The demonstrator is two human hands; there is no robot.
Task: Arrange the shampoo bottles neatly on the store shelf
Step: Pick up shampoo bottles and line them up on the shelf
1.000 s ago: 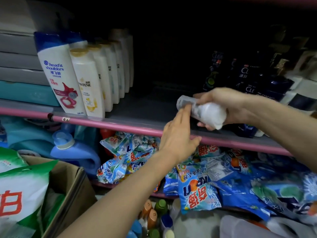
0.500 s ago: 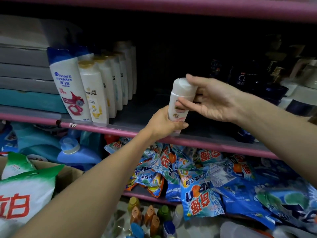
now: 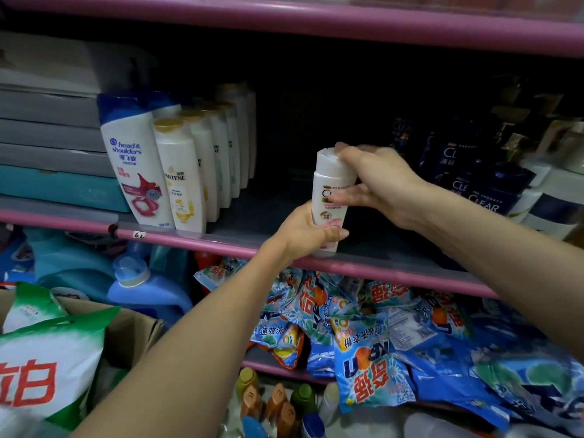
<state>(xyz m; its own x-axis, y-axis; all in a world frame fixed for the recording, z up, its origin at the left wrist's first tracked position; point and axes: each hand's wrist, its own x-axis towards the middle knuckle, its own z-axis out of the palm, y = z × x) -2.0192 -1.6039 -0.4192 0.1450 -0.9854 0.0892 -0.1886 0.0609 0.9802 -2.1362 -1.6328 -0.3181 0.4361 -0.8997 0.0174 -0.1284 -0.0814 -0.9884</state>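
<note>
White plastic shampoo bottle stands upright at the pink shelf lip, at about 3 o'clock from the white bottle row. The left hand grips its base; the right hand pinches its cap. Released this near the edge, it could topple onto the blue detergent sachets at 6 o'clock.

The left hand covers the white bottle's base; dark bottles at the right fade into shadow.
</note>
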